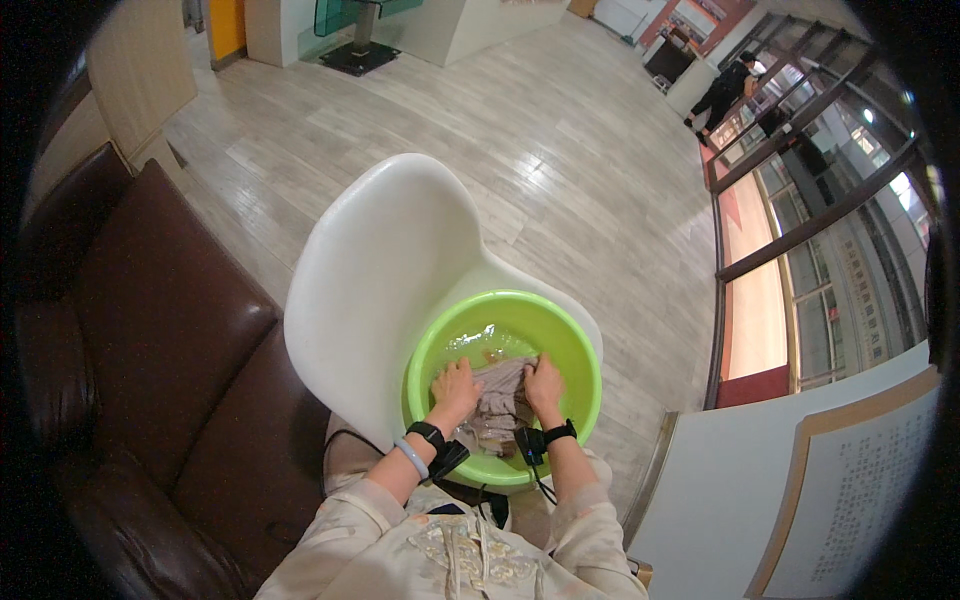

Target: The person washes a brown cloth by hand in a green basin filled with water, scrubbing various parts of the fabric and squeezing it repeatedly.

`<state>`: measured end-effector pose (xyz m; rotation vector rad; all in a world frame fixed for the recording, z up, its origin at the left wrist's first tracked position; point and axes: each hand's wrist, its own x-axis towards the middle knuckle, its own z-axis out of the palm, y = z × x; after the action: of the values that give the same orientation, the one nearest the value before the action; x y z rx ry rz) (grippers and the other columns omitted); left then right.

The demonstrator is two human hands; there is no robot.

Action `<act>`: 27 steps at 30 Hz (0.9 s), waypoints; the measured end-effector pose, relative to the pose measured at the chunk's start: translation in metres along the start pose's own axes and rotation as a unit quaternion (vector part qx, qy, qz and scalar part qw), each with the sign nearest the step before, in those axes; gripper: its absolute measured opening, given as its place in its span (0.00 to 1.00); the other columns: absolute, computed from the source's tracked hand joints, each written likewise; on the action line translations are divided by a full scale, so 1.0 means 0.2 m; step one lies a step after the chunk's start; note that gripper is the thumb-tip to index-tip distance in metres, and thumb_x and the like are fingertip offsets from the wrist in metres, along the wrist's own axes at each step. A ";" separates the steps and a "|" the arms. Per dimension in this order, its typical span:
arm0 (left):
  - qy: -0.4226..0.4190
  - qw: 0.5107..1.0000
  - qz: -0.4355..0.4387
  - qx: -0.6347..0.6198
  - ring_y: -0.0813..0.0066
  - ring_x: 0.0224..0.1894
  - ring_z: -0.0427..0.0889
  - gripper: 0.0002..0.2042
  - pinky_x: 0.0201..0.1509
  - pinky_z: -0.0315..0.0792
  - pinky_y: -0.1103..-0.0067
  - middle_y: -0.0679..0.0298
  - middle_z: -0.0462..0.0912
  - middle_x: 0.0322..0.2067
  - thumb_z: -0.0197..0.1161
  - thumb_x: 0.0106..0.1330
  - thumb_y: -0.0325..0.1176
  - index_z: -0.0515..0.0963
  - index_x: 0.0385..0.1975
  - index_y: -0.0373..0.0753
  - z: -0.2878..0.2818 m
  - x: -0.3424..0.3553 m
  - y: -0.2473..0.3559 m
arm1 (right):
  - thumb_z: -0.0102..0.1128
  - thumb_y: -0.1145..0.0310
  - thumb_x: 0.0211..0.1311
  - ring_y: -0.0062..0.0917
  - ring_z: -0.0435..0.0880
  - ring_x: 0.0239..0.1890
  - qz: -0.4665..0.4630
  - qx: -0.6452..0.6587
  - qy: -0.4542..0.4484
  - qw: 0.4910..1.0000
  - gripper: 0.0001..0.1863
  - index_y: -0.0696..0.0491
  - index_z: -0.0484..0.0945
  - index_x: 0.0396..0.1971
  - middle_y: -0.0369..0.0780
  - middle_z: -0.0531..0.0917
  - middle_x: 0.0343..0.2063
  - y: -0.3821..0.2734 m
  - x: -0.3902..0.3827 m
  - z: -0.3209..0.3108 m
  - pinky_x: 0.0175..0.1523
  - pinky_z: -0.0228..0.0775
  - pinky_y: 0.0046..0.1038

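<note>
A bright green round basin (430, 345) holding water rests on the seat of a white plastic chair (385, 265). Inside the basin lies a wet grey-beige cloth (497, 398). My left hand (455, 387) presses on the cloth's left side with fingers curled into it. My right hand (544, 383) grips the cloth's right side. Both wrists carry black bands; a pale blue bracelet sits on my left forearm. The cloth's lower part is bunched between my hands.
A dark brown leather sofa (150, 350) fills the left. Pale wood-plank floor (560, 150) stretches ahead. Glass windows with dark frames (820, 230) run along the right, a white panel (800, 480) stands at the lower right, and a person in black (722, 88) is far off.
</note>
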<state>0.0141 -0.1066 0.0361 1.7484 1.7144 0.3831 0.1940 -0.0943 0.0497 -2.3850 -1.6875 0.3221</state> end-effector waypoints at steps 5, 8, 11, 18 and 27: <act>-0.067 0.997 -0.032 0.003 0.50 0.41 0.77 0.22 0.41 0.71 0.61 0.46 0.76 0.37 0.63 0.53 0.44 0.69 0.41 0.34 -0.05 0.01 0.04 | 0.52 0.63 0.53 0.49 0.77 0.32 -0.124 -0.028 -0.090 0.988 0.13 0.55 0.69 0.35 0.52 0.78 0.28 0.01 -0.06 0.04 0.38 0.68 0.46; -0.071 0.995 -0.033 -0.061 0.50 0.41 0.77 0.22 0.42 0.71 0.63 0.45 0.78 0.35 0.63 0.52 0.44 0.70 0.40 0.34 -0.04 0.02 0.04 | 0.54 0.64 0.51 0.50 0.76 0.35 -0.001 0.012 -0.080 0.997 0.16 0.57 0.68 0.37 0.54 0.77 0.33 0.08 0.02 0.04 0.41 0.68 0.45; -0.012 0.978 -0.005 -0.208 0.49 0.42 0.77 0.22 0.43 0.70 0.64 0.47 0.78 0.36 0.63 0.51 0.44 0.70 0.40 0.34 0.01 0.06 0.01 | 0.57 0.64 0.50 0.50 0.76 0.37 -0.063 -0.015 0.039 0.997 0.18 0.59 0.68 0.38 0.56 0.75 0.36 0.02 -0.04 0.06 0.41 0.69 0.45; -0.022 0.961 0.002 -0.274 0.52 0.43 0.76 0.23 0.44 0.70 0.67 0.50 0.77 0.41 0.63 0.52 0.46 0.70 0.41 0.36 0.17 0.11 -0.08 | 0.56 0.70 0.47 0.51 0.72 0.39 -0.068 0.030 0.067 0.995 0.15 0.61 0.67 0.34 0.56 0.71 0.33 0.00 -0.05 0.04 0.41 0.67 0.46; -0.234 0.508 -0.241 -0.793 0.64 0.34 0.73 0.24 0.42 0.69 0.69 0.60 0.76 0.36 0.52 0.61 0.57 0.71 0.39 0.38 0.41 0.20 -0.20 | 0.58 0.59 0.53 0.37 0.74 0.26 -0.143 0.259 -0.031 0.955 0.17 0.59 0.68 0.29 0.49 0.75 0.24 -0.46 -0.32 -0.12 0.33 0.67 0.33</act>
<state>0.0387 -0.0911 -0.0594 -0.0889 0.6263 0.7457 0.0976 -0.1262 0.1035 -1.7475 -1.6849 0.6946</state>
